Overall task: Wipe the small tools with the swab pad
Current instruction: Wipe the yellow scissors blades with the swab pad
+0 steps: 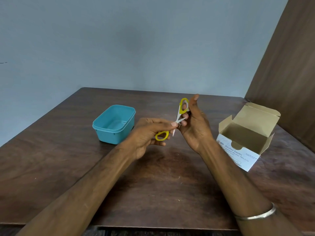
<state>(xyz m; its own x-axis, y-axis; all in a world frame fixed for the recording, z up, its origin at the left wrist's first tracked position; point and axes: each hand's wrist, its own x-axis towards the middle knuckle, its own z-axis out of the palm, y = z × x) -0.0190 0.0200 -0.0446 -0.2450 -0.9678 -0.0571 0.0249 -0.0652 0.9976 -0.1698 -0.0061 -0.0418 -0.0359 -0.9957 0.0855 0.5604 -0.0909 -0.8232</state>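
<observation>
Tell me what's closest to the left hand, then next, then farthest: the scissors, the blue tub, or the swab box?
1. Scissors: held in the left hand itself, middle of the table.
2. Blue tub: just beside it, to the left.
3. Swab box: far right, past the right hand.

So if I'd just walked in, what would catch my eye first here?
Probably the small yellow-handled scissors, held open in mid-air over the middle of the brown table between the left hand and the right hand. Next, the bright teal tub standing open to their left, and the opened box of alcohol swabs at the table's right edge.
</observation>
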